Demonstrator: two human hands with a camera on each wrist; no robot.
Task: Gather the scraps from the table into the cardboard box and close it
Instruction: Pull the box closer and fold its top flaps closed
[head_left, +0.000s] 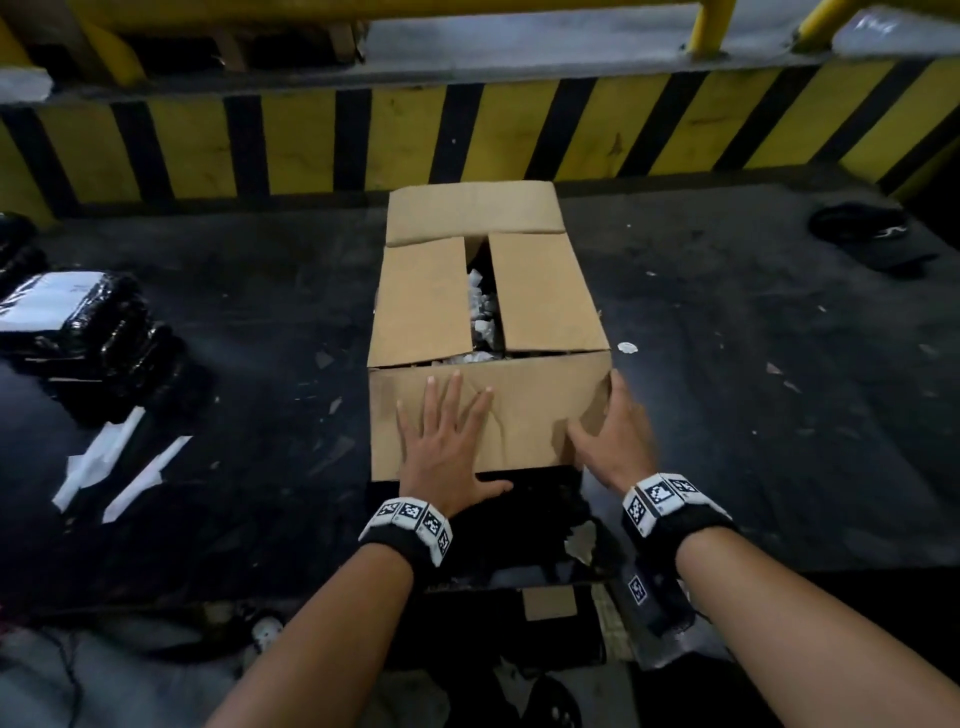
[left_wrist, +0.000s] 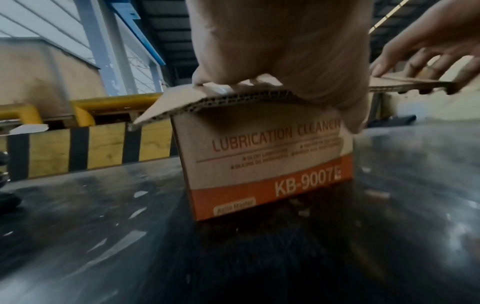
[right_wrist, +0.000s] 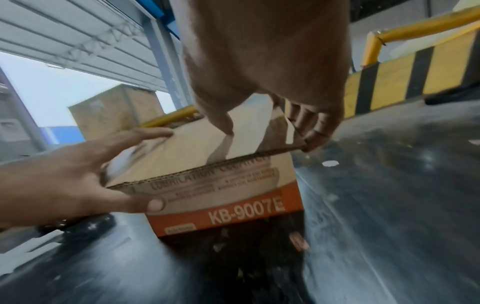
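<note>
Nearest, the two forearms reach in over the near edge of the dark counter (head_left: 727, 415), each wrist in a black band with white coded tags. The left hand (head_left: 447, 441) lies flat on the near flap (head_left: 524, 405) of the box (head_left: 550, 291), fingers straight and spread, thumb out past the flap's near edge; its grip is fully open and only presses. The right hand (head_left: 613, 431) has hold of the same flap at its right near corner, thumb on top and fingers curled round the edge, as the right wrist view shows (right_wrist: 315, 131).

The box stands at the middle of the counter. Its near side, seen from both wrist cameras, reads "LUBRICATION CLEAN…" above an orange strip with "KB-9007E" (left_wrist: 306, 183). The near flap is tipped up and outward toward the person, not folded onto the top. Beyond it the left flap (head_left: 423, 301) and right flap (head_left: 545, 291) are folded in with a gap between them, and white scraps (head_left: 480, 306) show through the gap inside the box. The far flap (head_left: 472, 213) lies partly over the far ends of the side flaps.

On the counter, small bits lie scattered around the box, with a white disc (head_left: 627, 347) just right of it. At the left, white paper strips (head_left: 104, 462) lie near a black wrapped bundle (head_left: 88, 322). A dark object (head_left: 862, 228) sits far right. Behind runs a yellow-and-black striped barrier (head_left: 467, 140).
</note>
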